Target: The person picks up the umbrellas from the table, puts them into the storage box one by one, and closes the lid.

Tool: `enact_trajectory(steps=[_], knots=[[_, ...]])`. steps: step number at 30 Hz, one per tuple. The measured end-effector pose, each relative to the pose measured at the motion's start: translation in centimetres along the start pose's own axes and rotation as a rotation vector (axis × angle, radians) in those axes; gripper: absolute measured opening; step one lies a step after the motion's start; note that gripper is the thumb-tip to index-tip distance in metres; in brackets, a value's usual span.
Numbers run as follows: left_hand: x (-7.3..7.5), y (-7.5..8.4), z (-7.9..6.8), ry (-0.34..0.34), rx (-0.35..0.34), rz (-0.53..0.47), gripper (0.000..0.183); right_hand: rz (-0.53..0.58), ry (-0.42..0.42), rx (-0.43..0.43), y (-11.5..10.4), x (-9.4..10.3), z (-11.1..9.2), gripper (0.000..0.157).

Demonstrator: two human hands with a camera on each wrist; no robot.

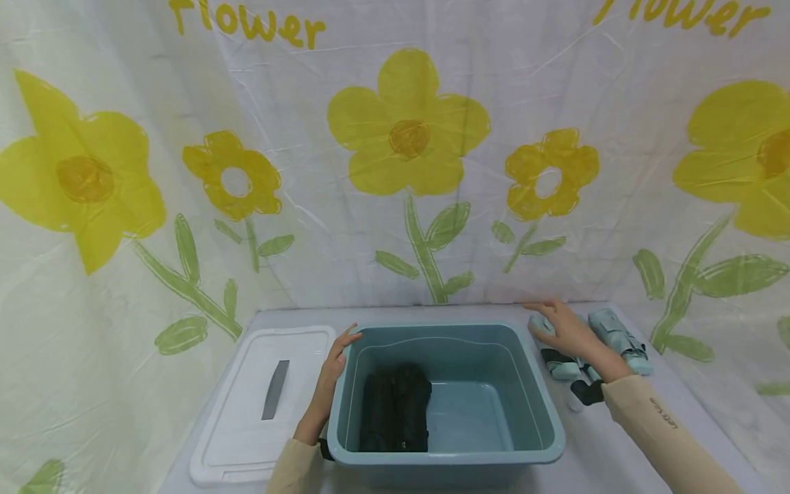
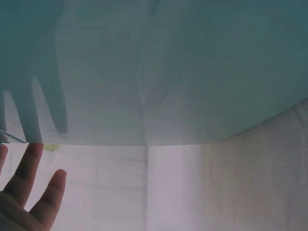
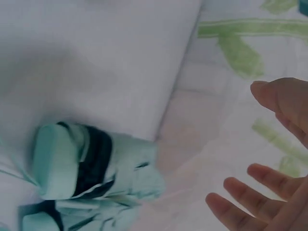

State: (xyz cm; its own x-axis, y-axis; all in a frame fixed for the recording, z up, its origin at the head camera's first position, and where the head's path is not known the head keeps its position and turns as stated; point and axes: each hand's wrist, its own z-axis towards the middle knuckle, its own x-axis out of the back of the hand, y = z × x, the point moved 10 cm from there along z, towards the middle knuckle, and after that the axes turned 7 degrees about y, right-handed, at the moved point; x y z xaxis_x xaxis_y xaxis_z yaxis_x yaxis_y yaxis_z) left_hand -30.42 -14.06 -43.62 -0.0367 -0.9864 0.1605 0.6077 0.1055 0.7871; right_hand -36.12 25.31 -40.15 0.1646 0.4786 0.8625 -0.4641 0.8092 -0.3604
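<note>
Yellow flowers fill the white curtain [image 1: 302, 123] behind a pale tabletop [image 1: 592, 453], and here's the blue-grey plastic bin [image 1: 444, 457], mouth up, longer side running left to right, dark rolls [image 1: 395, 408] inside pointing front to back! Hands well apart: the left hand [image 1: 332, 367], fingers extended, rests at its left rim; the right hand [image 1: 564, 334], fingers spread, hangs over black-banded mint bundles [image 1: 614, 335], the outermost slanting back-left to front-right. White lid [image 1: 241, 439] lies left.

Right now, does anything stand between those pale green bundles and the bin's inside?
Yes: the bin's right wall stands between the pale green bundles and its inside. The top is open, the white lid lying aside.
</note>
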Motion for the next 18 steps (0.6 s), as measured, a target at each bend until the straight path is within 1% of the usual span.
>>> enact_trajectory(steps=[6, 12, 18], knots=[[0.0, -0.7, -0.1, -0.012, 0.022, -0.007, 0.044, -0.022, -0.024, -0.041, 2.4, -1.7, -0.6, 0.051], [0.1, -1.3, -0.2, -0.015, 0.026, -0.031, 0.044, -0.030, -0.040, -0.077, 3.9, -3.2, -1.0, 0.051], [0.2, -0.9, -0.1, -0.003, 0.005, -0.010, 0.044, -0.073, -0.020, -0.052, 4.9, -4.4, -0.9, 0.053]])
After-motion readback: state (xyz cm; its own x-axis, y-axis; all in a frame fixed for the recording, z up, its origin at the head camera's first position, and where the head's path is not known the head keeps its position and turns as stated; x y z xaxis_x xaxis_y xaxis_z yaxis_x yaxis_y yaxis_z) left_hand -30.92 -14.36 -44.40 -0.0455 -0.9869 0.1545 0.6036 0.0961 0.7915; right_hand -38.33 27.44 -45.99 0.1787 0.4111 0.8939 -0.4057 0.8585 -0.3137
